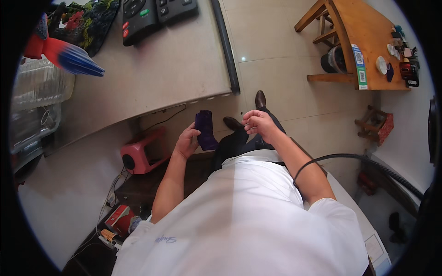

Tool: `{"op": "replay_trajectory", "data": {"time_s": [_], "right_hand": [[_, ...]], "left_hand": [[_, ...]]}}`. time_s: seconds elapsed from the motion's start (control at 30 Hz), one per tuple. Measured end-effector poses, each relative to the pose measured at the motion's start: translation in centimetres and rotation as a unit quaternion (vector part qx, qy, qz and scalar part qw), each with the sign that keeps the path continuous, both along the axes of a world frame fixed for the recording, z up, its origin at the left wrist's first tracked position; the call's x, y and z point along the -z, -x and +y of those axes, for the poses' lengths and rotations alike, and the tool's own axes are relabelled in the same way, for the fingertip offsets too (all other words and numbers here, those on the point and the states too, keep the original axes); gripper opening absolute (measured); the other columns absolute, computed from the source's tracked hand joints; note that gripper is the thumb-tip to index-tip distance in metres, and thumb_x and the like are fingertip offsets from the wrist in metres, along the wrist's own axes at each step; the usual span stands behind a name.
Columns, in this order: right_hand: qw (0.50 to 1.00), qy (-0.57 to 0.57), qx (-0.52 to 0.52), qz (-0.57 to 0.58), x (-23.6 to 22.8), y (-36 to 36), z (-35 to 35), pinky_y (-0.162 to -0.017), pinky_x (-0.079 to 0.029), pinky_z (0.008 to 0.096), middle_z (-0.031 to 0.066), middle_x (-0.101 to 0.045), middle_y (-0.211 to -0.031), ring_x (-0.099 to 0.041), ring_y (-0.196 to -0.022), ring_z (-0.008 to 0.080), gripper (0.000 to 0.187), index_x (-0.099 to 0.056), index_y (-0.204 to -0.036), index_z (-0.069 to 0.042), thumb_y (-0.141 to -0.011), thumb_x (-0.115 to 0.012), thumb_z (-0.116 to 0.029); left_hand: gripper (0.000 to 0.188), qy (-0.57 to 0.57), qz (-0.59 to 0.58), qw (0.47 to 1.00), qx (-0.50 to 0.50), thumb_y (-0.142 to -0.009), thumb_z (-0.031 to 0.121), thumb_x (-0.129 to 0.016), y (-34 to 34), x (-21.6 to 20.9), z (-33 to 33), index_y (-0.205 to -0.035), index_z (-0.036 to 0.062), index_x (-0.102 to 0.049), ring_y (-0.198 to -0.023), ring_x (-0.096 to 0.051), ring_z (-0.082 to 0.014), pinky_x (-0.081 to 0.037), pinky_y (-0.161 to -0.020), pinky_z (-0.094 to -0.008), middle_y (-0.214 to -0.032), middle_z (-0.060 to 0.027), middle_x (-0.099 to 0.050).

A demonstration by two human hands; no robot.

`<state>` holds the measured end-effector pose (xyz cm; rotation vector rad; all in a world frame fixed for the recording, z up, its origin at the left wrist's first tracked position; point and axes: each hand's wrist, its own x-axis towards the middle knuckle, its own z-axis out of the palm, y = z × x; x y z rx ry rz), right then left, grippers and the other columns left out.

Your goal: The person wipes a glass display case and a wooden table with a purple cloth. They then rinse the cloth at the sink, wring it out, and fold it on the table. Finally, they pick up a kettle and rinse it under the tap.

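Observation:
My left hand [187, 140] is closed on the edge of a dark purple sock [205, 130], which hangs upright in front of my lap with its lower end bent to the right. The thumb lies against its left side. To the right of the sock, apart from it, my right hand [258, 124] is raised with fingers curled together. Whether something small is between those fingertips I cannot make out. Below both hands are my dark trousers and brown shoes [260, 99].
A metal-topped table [152, 78] with remote controls [177, 10] and clear plastic boxes [41, 83] stands ahead left. A pink stool [138, 152] is beneath it. At right stand a wooden table [368, 27] and a small stool [375, 125]. A black cable [350, 156] crosses my right arm.

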<state>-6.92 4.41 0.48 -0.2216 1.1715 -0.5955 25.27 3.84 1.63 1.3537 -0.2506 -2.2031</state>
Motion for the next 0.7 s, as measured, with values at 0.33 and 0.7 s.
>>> {"op": "replay_trajectory", "data": {"time_s": [0.33, 0.7], "right_hand": [[0.990, 0.107, -0.086, 0.015, -3.3, 4.8, -1.6, -0.073, -0.057, 0.0295, 0.0083, -0.067, -0.099, -0.066, -0.084, 0.0150, 0.025, -0.063, -0.110, -0.001, -0.088, -0.066, -0.012], [0.972, 0.119, 0.138, -0.151, -4.0, 28.5, -3.0, -0.085, -0.056, 0.0354, 0.0055, -0.065, -0.109, -0.065, -0.099, 0.0159, 0.035, -0.058, -0.123, -0.006, -0.092, -0.070, -0.018]], "left_hand": [[0.055, 0.110, 0.000, 0.992, 0.058, -0.081, 0.004, -0.052, 12.1, -2.4, 0.1, -0.135, 0.0044, -0.057, -0.114, -0.062, -0.0198, -0.051, -0.097, -0.0355, -0.127, -0.0073, -0.064], [0.059, 0.092, 0.141, 0.980, 0.104, -0.084, 0.007, -0.055, 41.7, -7.5, -9.2, -0.142, 0.0066, -0.049, -0.119, -0.061, -0.0213, -0.055, -0.097, -0.0417, -0.129, -0.0077, -0.061]]}}
